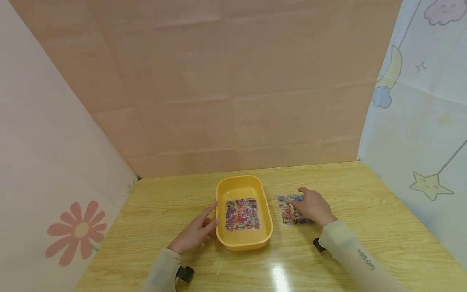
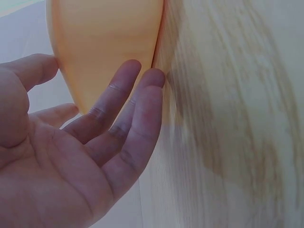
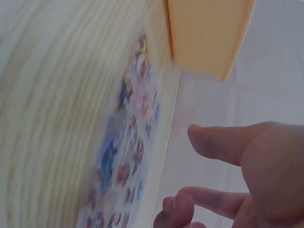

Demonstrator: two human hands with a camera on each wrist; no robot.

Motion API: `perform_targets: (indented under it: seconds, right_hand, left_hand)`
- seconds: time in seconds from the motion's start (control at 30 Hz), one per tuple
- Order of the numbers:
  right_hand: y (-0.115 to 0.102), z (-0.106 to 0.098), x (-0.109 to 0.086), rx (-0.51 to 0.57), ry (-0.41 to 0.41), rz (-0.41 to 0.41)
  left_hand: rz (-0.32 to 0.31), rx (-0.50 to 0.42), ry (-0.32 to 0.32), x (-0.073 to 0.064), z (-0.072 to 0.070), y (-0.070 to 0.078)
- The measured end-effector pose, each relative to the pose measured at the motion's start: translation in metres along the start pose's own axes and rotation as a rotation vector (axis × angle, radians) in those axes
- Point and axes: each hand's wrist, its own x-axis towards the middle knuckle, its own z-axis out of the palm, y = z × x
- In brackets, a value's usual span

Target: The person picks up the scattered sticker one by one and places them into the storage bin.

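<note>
A yellow tray (image 1: 270, 227) with rounded corners stands on the table, and a colourful sticker sheet (image 1: 242, 215) lies flat inside it. My left hand (image 1: 195, 233) is at the tray's left side, its thumb and forefinger touching the rim. In the left wrist view the other fingers are loosely bent beside the tray's outer wall (image 2: 104, 38). To the right of the tray, a second sticker sheet (image 1: 288, 213) rests on the table. Over it, partly covering it in the head view, is my right hand (image 1: 313, 207), thumb and fingers spread apart with nothing between them.
The wood-grain table (image 1: 171, 198) meets a tan sheet (image 1: 233, 101) at the back. White printed sheets rise on both sides, the left with a flower (image 1: 81, 230) and the right with a star (image 1: 431, 185). A thin pale strip (image 1: 221, 261) lies just before the tray.
</note>
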Motion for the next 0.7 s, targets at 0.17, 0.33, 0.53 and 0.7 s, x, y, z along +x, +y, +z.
perform_targets:
  seconds: [0.17,0.33,0.53,0.7]
  right_hand:
    - [0.011,-0.006,-0.004,-0.069,0.0,-0.014]
    - [0.017,-0.011,-0.007,-0.071,-0.013,-0.024]
    - [0.024,-0.013,-0.005,-0.073,-0.037,-0.007]
    - [0.029,-0.012,-0.003,-0.079,-0.056,0.005]
  left_hand:
    - [0.006,-0.015,-0.003,-0.001,0.0,0.0]
    - [0.008,-0.008,-0.003,-0.001,0.0,0.0]
    - [0.011,0.0,-0.003,-0.001,0.0,0.001]
    - [0.007,-0.008,-0.003,0.0,0.001,-0.001]
